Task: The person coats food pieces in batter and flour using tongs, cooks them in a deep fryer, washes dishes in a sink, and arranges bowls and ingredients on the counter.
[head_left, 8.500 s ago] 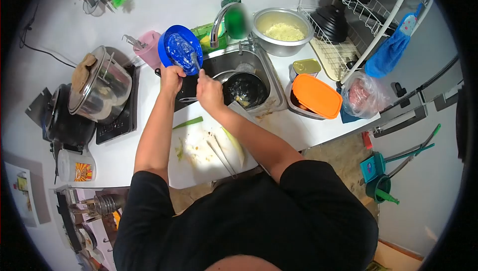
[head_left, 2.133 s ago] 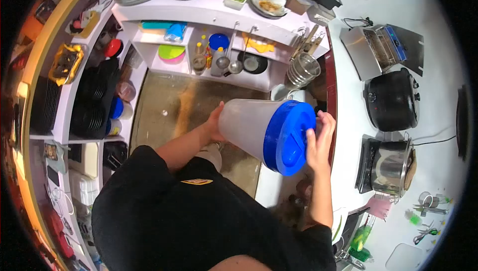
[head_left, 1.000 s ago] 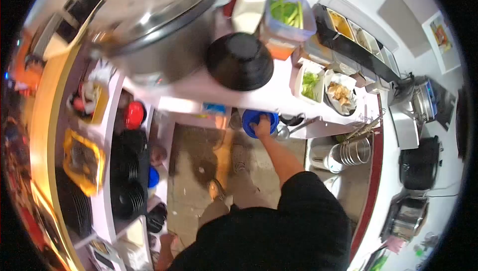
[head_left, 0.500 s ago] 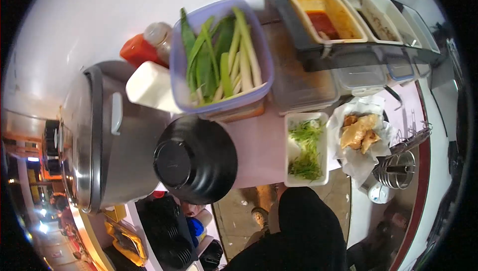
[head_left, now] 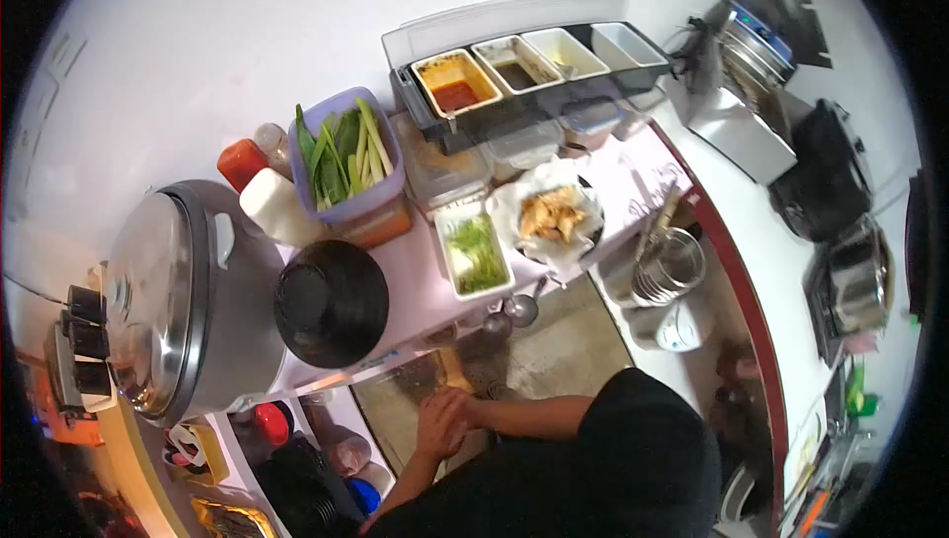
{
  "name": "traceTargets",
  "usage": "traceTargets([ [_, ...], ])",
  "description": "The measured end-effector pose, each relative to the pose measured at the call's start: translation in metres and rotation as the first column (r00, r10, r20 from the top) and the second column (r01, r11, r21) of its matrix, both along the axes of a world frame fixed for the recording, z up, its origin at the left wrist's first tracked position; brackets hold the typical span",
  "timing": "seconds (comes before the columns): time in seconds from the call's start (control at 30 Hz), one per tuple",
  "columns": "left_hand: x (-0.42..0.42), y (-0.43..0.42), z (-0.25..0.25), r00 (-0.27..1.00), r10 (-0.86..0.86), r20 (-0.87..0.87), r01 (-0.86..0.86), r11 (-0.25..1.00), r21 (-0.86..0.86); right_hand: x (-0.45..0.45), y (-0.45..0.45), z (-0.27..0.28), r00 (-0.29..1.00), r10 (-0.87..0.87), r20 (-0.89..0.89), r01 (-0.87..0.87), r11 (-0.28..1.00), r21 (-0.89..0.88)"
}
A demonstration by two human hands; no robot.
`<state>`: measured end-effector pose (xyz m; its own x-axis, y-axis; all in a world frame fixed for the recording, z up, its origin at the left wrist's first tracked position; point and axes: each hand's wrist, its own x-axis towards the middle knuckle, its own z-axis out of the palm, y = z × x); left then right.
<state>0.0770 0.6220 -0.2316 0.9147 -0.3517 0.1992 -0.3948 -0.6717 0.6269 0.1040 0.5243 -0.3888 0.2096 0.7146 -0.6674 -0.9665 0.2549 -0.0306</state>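
Observation:
My left hand [head_left: 435, 425] and my right hand [head_left: 459, 407] are pressed together in front of my body, above the floor. Their fingers are closed around each other, and whether anything lies between them is hidden. The shelf counter's edge is just beyond them, with a black bowl [head_left: 332, 303] upside down on it. Right of the bowl stands a white tray of chopped greens [head_left: 476, 253]. Beside that tray, fried pieces [head_left: 552, 215] rest on white paper. A purple container [head_left: 358, 204] holds long green leaves and stalks.
A large metal cooker [head_left: 219, 320] stands at the left. Behind the food is a black rack [head_left: 534, 95] with several white sauce bins. Wire strainers [head_left: 668, 266] hang at the counter's right end. A black pot [head_left: 825, 177] and a steel pot [head_left: 858, 276] stand on the right counter.
The large container with the blue lid is no longer in my hands. My hands, out of sight half a second ago, are now together. The view has turned to the shelf counter.

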Motion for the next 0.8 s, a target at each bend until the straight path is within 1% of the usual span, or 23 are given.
traceTargets([
  [0.03,0.003,-0.006,-0.017,0.983,-0.159,0.091,0.149,0.982,0.116,-0.004,-0.002,0.049,0.997,-0.046,0.056,0.042,0.996,0.074],
  [0.07,-0.001,-0.007,-0.043,0.977,-0.187,0.100,0.177,0.979,0.096,-0.001,-0.009,0.100,0.987,-0.106,0.122,0.089,0.986,0.138],
  [0.1,-0.006,-0.003,-0.075,0.991,0.059,-0.122,-0.070,0.993,-0.093,0.006,-0.020,0.147,0.966,-0.180,0.187,0.144,0.971,0.189],
  [0.13,-0.008,-0.003,-0.099,0.892,0.242,-0.382,-0.337,0.919,-0.204,0.013,-0.036,0.188,0.934,-0.258,0.249,0.199,0.951,0.236],
  [0.17,-0.004,-0.006,-0.112,0.905,0.195,-0.377,-0.293,0.930,-0.222,0.017,-0.051,0.211,0.899,-0.320,0.298,0.250,0.935,0.251],
  [0.2,0.002,-0.009,-0.122,0.752,-0.053,-0.657,-0.356,0.806,-0.472,0.021,-0.068,0.235,0.861,-0.375,0.343,0.289,0.917,0.276],
  [0.23,0.001,-0.030,-0.100,0.649,-0.273,-0.710,-0.456,0.608,-0.650,0.020,-0.085,0.239,0.843,-0.405,0.355,0.321,0.907,0.272],
  [0.27,0.002,-0.052,-0.071,0.529,-0.477,-0.702,-0.599,0.377,-0.707,0.019,-0.102,0.238,0.790,-0.428,0.440,0.254,0.880,0.400],
  [0.3,0.008,-0.081,-0.043,0.520,-0.493,-0.698,-0.586,0.389,-0.711,0.015,-0.117,0.235,0.730,-0.451,0.514,0.161,0.844,0.512],
  [0.33,0.013,-0.104,-0.021,0.412,-0.726,-0.551,-0.653,0.186,-0.734,0.006,-0.127,0.230,0.729,-0.462,0.505,0.219,0.857,0.467],
  [0.37,0.023,-0.122,0.002,0.323,-0.887,-0.330,-0.732,-0.013,-0.681,-0.009,-0.137,0.209,0.672,-0.406,0.619,0.322,0.913,0.250],
  [0.43,0.061,-0.148,0.065,0.145,-0.860,-0.489,-0.717,0.249,-0.651,-0.025,-0.178,0.187,0.608,-0.469,0.641,0.519,0.845,0.125],
  [0.47,0.076,-0.158,0.086,0.363,-0.770,-0.524,-0.556,0.271,-0.785,-0.030,-0.212,0.185,0.579,-0.605,0.546,0.610,0.766,0.202],
  [0.5,0.095,-0.167,0.109,0.571,-0.659,-0.489,-0.370,0.325,-0.870,-0.036,-0.241,0.181,0.491,-0.381,0.783,0.653,0.756,-0.042],
  [0.53,0.123,-0.169,0.152,0.695,-0.564,-0.445,-0.047,0.583,-0.811,-0.050,-0.265,0.173,0.646,-0.047,0.762,0.676,0.500,-0.542],
  [0.57,0.167,-0.170,0.176,0.777,-0.599,-0.194,0.246,0.572,-0.782,-0.073,-0.306,0.132,0.658,0.307,0.688,0.611,0.315,-0.726],
  [0.6,0.223,-0.171,0.186,0.882,-0.340,0.328,0.410,0.896,-0.173,-0.095,-0.335,0.145,0.687,0.552,0.472,0.530,0.064,-0.846],
  [0.63,0.270,-0.184,0.223,0.923,-0.296,0.244,0.372,0.849,-0.375,-0.119,-0.367,0.126,0.728,0.424,0.539,0.576,0.049,-0.816],
  [0.67,0.299,-0.201,0.269,0.850,-0.123,0.512,0.256,0.947,-0.197,-0.145,-0.394,0.103,0.746,0.289,0.600,0.623,0.015,-0.782],
  [0.7,0.365,-0.208,0.278,0.713,-0.041,0.700,0.194,0.971,-0.140,-0.163,-0.414,0.107,0.766,0.087,0.637,0.639,0.017,-0.769],
  [0.73,0.402,-0.211,0.299,0.774,-0.047,0.631,0.146,0.984,-0.105,-0.181,-0.432,0.111,0.749,-0.121,0.652,0.658,0.013,-0.753],
  [0.77,0.459,-0.209,0.297,0.699,-0.044,0.713,0.002,0.998,0.059,-0.202,-0.450,0.104,0.728,-0.135,0.672,0.669,-0.071,-0.740],
  [0.8,0.512,-0.200,0.290,0.638,-0.082,0.765,-0.126,0.970,0.209,-0.227,-0.468,0.088,0.708,-0.151,0.690,0.673,-0.153,-0.724],
])
